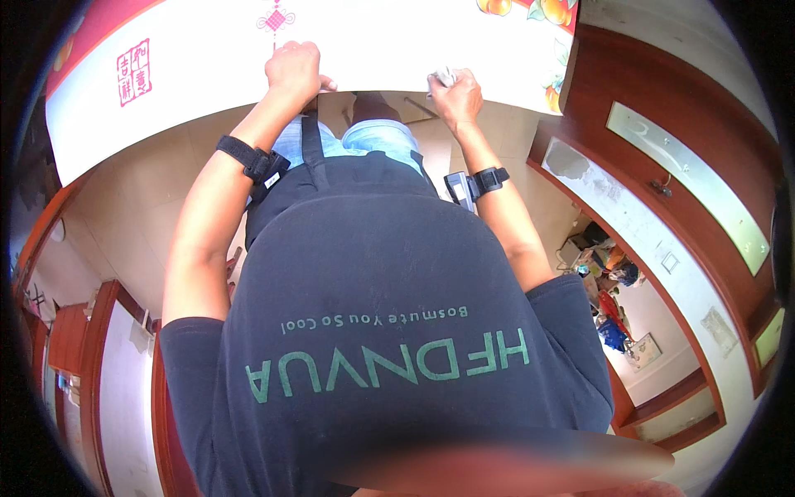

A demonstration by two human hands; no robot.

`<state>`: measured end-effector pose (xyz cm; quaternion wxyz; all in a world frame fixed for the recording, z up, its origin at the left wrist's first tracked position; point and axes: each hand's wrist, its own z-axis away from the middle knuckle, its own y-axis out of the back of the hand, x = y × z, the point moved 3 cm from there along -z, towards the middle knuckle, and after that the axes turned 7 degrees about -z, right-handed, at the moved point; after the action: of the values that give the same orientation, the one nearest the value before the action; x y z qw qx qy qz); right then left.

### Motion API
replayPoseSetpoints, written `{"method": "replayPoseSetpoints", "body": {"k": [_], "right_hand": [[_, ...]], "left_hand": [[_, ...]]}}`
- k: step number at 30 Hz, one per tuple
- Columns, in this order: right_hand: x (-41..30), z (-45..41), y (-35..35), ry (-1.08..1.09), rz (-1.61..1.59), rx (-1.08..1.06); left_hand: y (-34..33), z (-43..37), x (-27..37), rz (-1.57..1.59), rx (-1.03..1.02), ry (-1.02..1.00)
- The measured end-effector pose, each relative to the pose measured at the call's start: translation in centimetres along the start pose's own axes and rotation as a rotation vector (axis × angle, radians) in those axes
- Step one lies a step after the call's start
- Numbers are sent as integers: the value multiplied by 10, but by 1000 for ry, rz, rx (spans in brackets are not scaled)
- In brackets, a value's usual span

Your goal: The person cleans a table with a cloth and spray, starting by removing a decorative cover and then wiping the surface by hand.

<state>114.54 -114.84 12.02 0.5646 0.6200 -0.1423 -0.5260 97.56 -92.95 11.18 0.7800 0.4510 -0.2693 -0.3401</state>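
My left hand (294,69) is curled at the near edge of a white printed table cover (385,50). Its thumb sticks out to the right, and what lies under the fingers is hidden. A black strap (312,138) runs down just below that hand. On the right, my right hand (458,98) grips a crumpled greyish-white cloth (444,77) over the cover's near edge. The cover shows a red border, painted oranges (553,11), a pink knot motif (275,21) and a red seal with characters (134,72).
Right of the cover stands reddish-brown wooden furniture (584,68) with pale panels. A doorway at lower right shows piled household items (612,267). Wood-framed doors (127,335) are at lower left. Tiled floor (143,180) shows beneath the cover. Both wrists wear strapped devices.
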Motion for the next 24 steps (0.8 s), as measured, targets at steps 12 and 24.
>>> {"method": "replayPoseSetpoints", "body": {"k": [12, 24], "right_hand": [[23, 9, -9, -174, -176, 130], [19, 22, -12, -58, -147, 180]], "left_hand": [[17, 0, 13, -53, -92, -12], [17, -4, 16, -125, -162, -44]]}}
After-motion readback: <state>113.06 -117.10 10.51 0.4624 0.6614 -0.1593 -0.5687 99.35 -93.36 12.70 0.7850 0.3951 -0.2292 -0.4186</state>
